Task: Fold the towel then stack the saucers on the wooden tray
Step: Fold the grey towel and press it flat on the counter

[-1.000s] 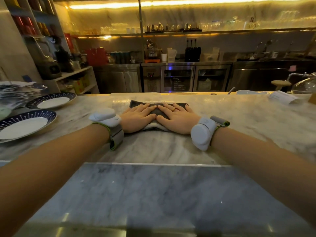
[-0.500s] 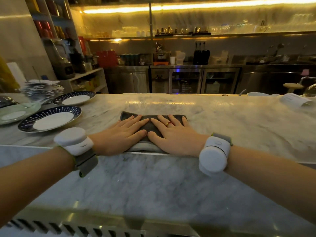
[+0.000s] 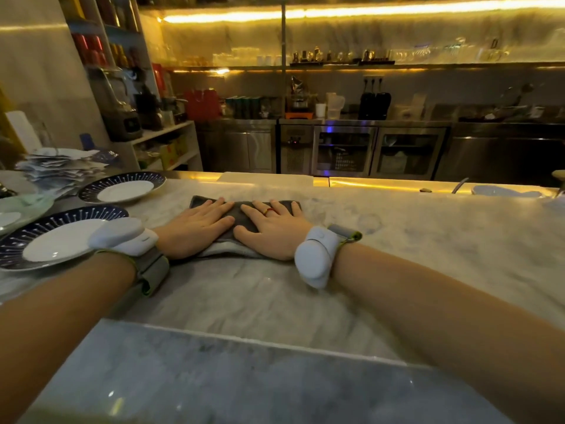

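A dark grey folded towel [image 3: 238,213] lies flat on the marble counter [image 3: 397,240], a paler layer showing at its near edge. My left hand [image 3: 198,229] and my right hand [image 3: 272,231] rest palms down on it side by side, fingers spread and pointing away from me. Two saucers with dark blue rims and white centres sit at the left: the near saucer [image 3: 52,237] beside my left wrist and the far saucer [image 3: 122,187] behind it. A pale green saucer [image 3: 18,209] lies at the left edge. No wooden tray is in view.
A messy pile of papers [image 3: 58,166] sits at the far left of the counter. A white dish [image 3: 504,191] with a utensil handle stands at the far right edge. Steel cabinets and shelves lie beyond the counter.
Both hands stay pressed flat on the towel. The view has shifted, bringing more of the left saucers and the paper pile into sight.
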A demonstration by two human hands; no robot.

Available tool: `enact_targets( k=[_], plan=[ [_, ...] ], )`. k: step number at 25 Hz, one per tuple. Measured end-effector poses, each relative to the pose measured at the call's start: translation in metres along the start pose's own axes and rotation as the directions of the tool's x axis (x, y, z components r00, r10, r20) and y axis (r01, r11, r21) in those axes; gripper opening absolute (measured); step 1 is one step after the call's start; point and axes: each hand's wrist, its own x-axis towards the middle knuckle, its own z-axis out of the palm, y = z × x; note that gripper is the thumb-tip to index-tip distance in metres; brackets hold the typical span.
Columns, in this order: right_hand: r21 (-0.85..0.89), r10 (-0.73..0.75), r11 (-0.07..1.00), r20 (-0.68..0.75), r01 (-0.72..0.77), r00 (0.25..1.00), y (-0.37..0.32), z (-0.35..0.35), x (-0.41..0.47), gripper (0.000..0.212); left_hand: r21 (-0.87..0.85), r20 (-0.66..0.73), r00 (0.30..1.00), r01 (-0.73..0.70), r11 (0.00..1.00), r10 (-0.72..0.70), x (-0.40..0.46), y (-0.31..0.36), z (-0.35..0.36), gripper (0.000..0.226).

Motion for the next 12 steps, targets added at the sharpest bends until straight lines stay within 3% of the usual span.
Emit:
enact_targets(
  k=[9, 12],
  plan=[
    [0.044, -0.021, 0.999, -0.037, 0.022, 0.999, 0.037, -0.004, 0.077, 0.066, 0.123, -0.053, 0.994, 0.098, 0.987, -0.092, 0.077, -0.012, -0.005, 0.057],
    [0.057, -0.035, 0.998, -0.032, 0.037, 0.999, 0.048, -0.005, 0.078, 0.066, 0.073, -0.051, 0.989, 0.142, 0.987, -0.138, 0.085, -0.004, -0.007, 0.057]
  ],
)
